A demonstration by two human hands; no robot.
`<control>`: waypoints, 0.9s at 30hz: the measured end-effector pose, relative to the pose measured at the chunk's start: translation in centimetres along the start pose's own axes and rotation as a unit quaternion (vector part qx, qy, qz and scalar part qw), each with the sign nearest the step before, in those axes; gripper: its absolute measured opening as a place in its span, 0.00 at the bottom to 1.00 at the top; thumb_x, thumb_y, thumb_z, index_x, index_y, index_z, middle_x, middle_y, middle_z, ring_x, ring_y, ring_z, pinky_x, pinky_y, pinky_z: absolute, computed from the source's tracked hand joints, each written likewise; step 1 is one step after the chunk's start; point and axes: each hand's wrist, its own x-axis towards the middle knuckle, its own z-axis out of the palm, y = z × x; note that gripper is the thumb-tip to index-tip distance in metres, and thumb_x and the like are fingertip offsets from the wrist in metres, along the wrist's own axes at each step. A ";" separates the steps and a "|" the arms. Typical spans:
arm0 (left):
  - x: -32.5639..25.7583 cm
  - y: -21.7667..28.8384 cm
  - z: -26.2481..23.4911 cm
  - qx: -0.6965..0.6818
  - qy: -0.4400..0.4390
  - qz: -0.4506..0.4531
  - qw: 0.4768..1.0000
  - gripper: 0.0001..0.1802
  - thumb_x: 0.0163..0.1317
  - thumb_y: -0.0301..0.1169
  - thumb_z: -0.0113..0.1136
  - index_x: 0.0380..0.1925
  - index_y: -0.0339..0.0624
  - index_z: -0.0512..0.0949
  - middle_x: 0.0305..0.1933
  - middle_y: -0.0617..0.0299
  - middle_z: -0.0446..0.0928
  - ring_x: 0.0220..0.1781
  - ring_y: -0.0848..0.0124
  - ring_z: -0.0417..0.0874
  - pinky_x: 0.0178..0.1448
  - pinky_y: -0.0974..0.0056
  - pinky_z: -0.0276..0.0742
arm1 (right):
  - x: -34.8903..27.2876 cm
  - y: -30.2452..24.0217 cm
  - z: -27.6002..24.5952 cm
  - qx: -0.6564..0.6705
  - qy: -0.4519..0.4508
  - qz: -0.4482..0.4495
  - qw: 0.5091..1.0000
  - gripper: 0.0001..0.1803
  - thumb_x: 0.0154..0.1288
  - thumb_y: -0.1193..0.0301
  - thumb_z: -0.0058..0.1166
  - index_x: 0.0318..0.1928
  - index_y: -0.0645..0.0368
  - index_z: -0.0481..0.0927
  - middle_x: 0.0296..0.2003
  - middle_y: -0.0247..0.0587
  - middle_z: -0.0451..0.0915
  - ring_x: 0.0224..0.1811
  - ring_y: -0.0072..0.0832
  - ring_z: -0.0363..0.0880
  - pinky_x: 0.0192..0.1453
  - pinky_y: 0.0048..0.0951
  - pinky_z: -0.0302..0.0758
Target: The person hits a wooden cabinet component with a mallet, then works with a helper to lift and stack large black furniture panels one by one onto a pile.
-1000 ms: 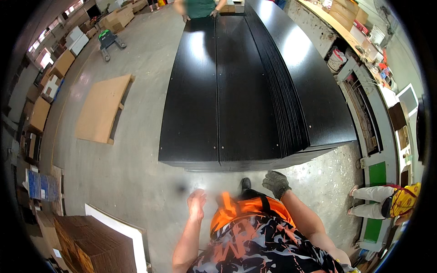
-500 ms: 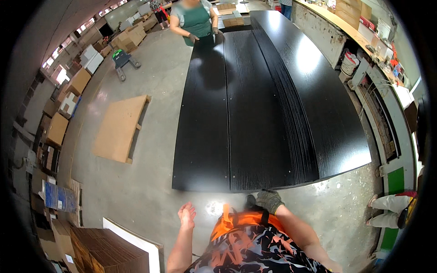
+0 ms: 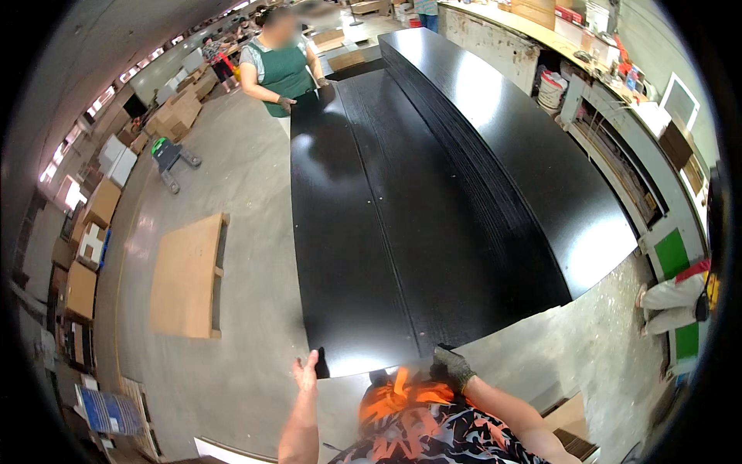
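Observation:
A long black panel (image 3: 340,263) with a glossy top and small holes lies at the left of similar black panels. My right hand (image 3: 454,370), in a dark grey knitted glove, is closed on its near right corner. At the near left corner is my left hand (image 3: 304,371), bare at the fingers, which are apart and upright against the panel's side edge. Across from me a co-worker in a green apron (image 3: 282,73) has two gloved hands at the panel's far end. The middle black panel (image 3: 471,255) lies right beside it.
A taller stack of black panels (image 3: 495,124) rises on the right. A pallet topped with a brown board (image 3: 185,278) lies on the floor at left, with a pallet jack (image 3: 171,161) beyond. Cartons (image 3: 174,116) line the left side; a cluttered workbench (image 3: 541,35) runs along the right.
The left black panel has come toward me and now juts past its neighbour. My left hand has reached its corner. My view has shifted, and the co-worker appears further left.

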 end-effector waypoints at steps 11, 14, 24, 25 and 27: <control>4.0 -3.7 3.2 0.019 -0.271 -0.026 0.962 0.52 0.47 0.56 0.66 0.59 0.22 0.61 0.60 0.45 0.67 0.64 0.58 0.66 0.66 0.60 0.59 | 3.4 9.5 1.5 0.094 0.254 -0.120 0.955 0.18 0.58 0.58 0.58 0.42 0.56 0.73 0.36 0.46 0.74 0.35 0.40 0.74 0.34 0.47 0.75; 3.8 -3.0 2.7 0.002 -0.301 -0.019 0.954 0.49 0.49 0.54 0.66 0.58 0.23 0.62 0.59 0.46 0.68 0.62 0.60 0.68 0.65 0.61 0.61 | 1.5 4.8 4.4 0.261 0.275 0.015 0.925 0.20 0.59 0.59 0.58 0.45 0.60 0.73 0.38 0.45 0.77 0.37 0.39 0.76 0.36 0.43 0.76; 5.2 -2.9 2.9 0.013 -0.358 -0.022 0.933 0.41 0.51 0.51 0.65 0.55 0.27 0.68 0.54 0.50 0.73 0.57 0.63 0.72 0.61 0.63 0.65 | -1.8 -1.1 8.7 0.102 0.367 0.007 0.924 0.23 0.58 0.58 0.60 0.39 0.68 0.76 0.29 0.42 0.78 0.25 0.32 0.76 0.28 0.34 0.75; 5.2 -2.8 2.8 0.016 -0.360 -0.022 0.932 0.41 0.51 0.51 0.65 0.55 0.27 0.68 0.54 0.50 0.73 0.57 0.63 0.72 0.61 0.63 0.65 | -1.2 -0.8 8.4 0.087 0.377 -0.014 0.922 0.22 0.58 0.56 0.58 0.36 0.66 0.77 0.25 0.41 0.76 0.23 0.30 0.74 0.26 0.33 0.71; 5.1 -2.6 2.7 0.021 -0.383 -0.015 0.923 0.41 0.52 0.50 0.65 0.56 0.28 0.67 0.55 0.51 0.73 0.57 0.63 0.72 0.61 0.63 0.65 | -1.1 -0.1 7.7 0.056 0.389 -0.019 0.920 0.22 0.59 0.54 0.56 0.32 0.66 0.78 0.22 0.40 0.75 0.21 0.30 0.71 0.26 0.32 0.68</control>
